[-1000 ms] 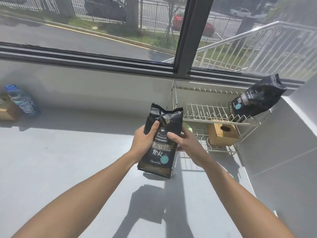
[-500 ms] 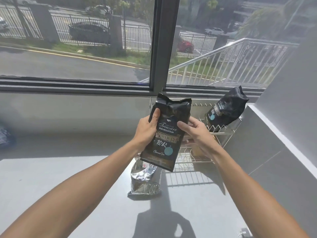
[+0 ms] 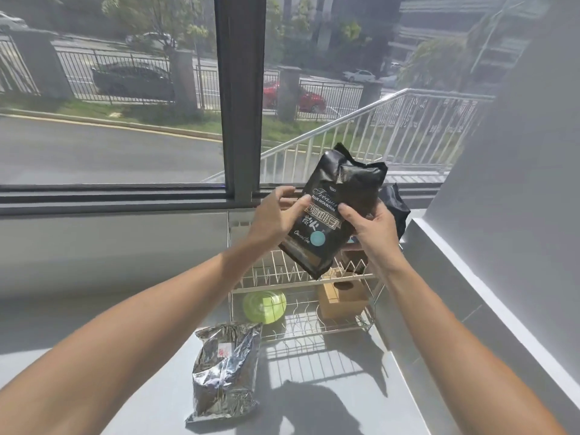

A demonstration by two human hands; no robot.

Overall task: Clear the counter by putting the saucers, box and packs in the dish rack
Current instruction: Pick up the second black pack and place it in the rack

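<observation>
I have the black pack clamped between both hands, left hand and right hand, its long axis tilted top-right. The dish rack top tier lies directly below my grip; 1 short lowering should seat it.

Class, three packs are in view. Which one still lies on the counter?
The silver foil pack, lying on the counter before the dish rack. One black pack is held in both hands; the other black pack sits behind it.
</observation>
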